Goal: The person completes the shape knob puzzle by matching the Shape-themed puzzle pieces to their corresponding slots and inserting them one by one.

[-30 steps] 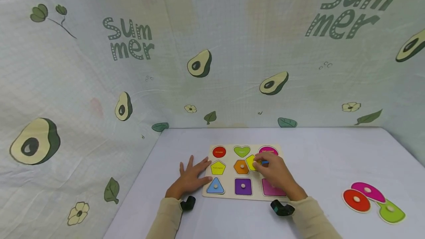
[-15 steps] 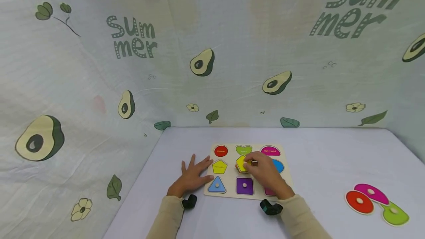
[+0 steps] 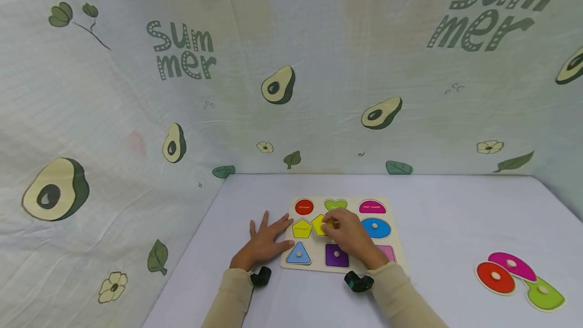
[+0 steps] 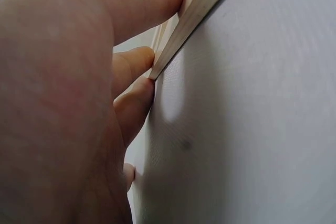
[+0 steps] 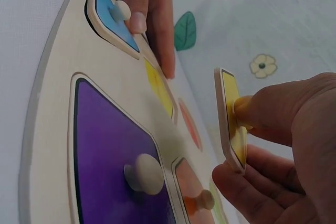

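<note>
My right hand (image 3: 350, 237) pinches the knob of a yellow pentagon puzzle piece (image 3: 319, 224). In the right wrist view the piece is tilted on edge, raised above the wooden puzzle board (image 3: 318, 256). Just left of it in the head view lies the bare yellow pentagon recess (image 3: 301, 229). My left hand (image 3: 261, 247), fingers spread, rests against the board's left edge, the thumb near the blue triangle piece (image 3: 298, 254). Purple square (image 3: 337, 256) and blue oval (image 3: 376, 227) pieces sit in the board. My right hand hides the orange hexagon piece (image 5: 189, 182) in the head view.
Loose on the white table (image 3: 437, 216) at the right lie a red circle (image 3: 495, 277), a magenta half-round (image 3: 512, 266) and a green heart (image 3: 545, 295). A printed cloth (image 3: 319, 130) hangs behind the table. Each wrist wears a small black camera (image 3: 261, 277).
My right hand has carried the yellow pentagon piece leftward across the board, over the orange hexagon, to beside the pentagon recess. My left hand has stayed at the board's edge.
</note>
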A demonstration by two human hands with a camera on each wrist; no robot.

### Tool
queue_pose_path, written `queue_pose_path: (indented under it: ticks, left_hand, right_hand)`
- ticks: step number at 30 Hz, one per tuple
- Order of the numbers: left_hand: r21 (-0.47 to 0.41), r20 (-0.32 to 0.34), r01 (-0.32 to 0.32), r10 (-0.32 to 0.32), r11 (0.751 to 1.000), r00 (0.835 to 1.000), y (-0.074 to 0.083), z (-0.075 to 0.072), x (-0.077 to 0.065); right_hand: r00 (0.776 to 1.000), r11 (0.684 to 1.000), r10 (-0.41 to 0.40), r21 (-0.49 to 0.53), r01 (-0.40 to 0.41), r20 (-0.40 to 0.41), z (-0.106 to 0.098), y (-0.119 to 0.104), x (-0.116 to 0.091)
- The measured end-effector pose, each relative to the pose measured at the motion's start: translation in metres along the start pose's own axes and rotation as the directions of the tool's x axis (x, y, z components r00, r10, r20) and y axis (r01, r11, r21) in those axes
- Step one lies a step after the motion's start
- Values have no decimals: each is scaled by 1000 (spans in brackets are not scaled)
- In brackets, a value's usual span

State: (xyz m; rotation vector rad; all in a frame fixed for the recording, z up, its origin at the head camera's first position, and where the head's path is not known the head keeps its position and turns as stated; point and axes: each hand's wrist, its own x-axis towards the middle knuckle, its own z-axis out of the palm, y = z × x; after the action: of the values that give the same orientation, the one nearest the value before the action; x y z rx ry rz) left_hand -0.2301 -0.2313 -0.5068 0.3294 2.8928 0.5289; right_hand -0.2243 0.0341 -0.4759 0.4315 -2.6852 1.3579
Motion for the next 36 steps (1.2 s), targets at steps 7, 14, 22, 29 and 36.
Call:
queue_pose_path:
  ticks: [7,14,22,29,36]
  left_hand:
    - [-7,1,-15,15,1000,1000,-1,-1,0]
    - [4,3,-19,19,1000,1000,-2,0,0]
    - [11,1,-13,13,1000,1000,-1,0,1]
    - [-3,-12,-37,37,999,999,-2,-1,0]
    - [-11,-11,-31,31,999,999,-1,-1,0]
  right_hand:
    - [999,1000,-16,-20,17,51,13,-2,7]
    - [995,998,-57,-26,60,78,24,-5,10]
    - [995,992,-74,-99,81,73,31,-8,15]
    - [992,980,-73,-179,90,100,38,-13,25]
    - [992,982,-52,-175,72,116,44,-14,28]
